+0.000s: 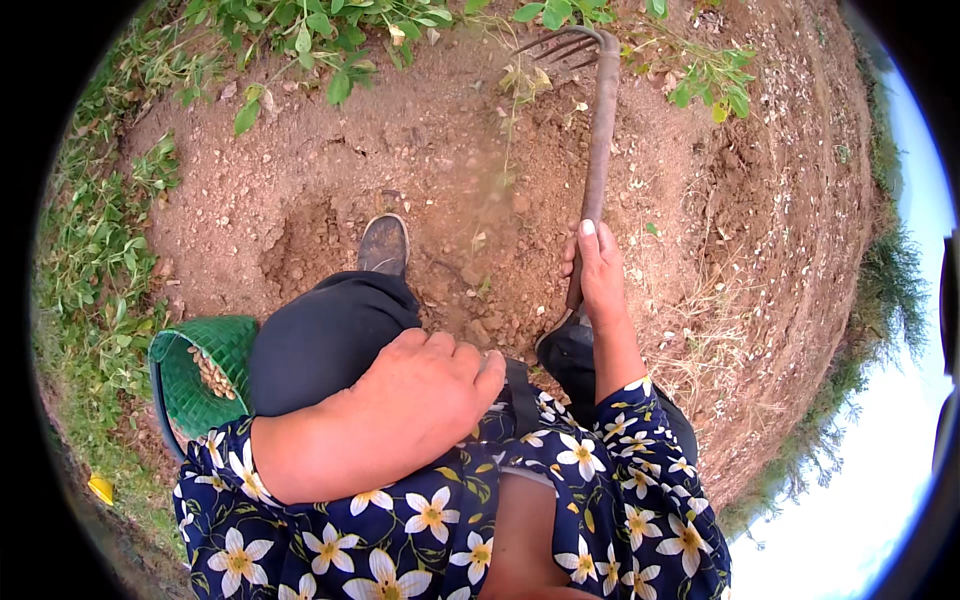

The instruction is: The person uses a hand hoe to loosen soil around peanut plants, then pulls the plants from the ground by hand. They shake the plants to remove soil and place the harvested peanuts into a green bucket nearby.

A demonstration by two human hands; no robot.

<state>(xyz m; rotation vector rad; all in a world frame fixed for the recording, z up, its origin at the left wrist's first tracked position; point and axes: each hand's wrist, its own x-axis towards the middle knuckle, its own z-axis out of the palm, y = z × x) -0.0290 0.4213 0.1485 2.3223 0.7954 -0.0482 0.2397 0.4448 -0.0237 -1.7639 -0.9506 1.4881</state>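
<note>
My right hand point(598, 266) is closed round the lower end of the handle of a short hand cultivator point(600, 135). Its curved metal tines point left over the soil, near leafy green plants point(322, 34) at the top. My left hand point(442, 375) rests in front of my body beside my bent knee, its fingers curled; whether something lies under them is hidden. A green woven basket point(214, 375) stands left of my knee, tilted so its inside shows, with several unshelled peanuts point(211, 373) in it.
Low green plants point(97, 277) grow along the left side. Loose brown soil with clods point(480, 330) lies round my shoe point(384, 244). Dry stalks point(705, 330) and pale scraps lie at the right. A small yellow object point(100, 489) is at the lower left.
</note>
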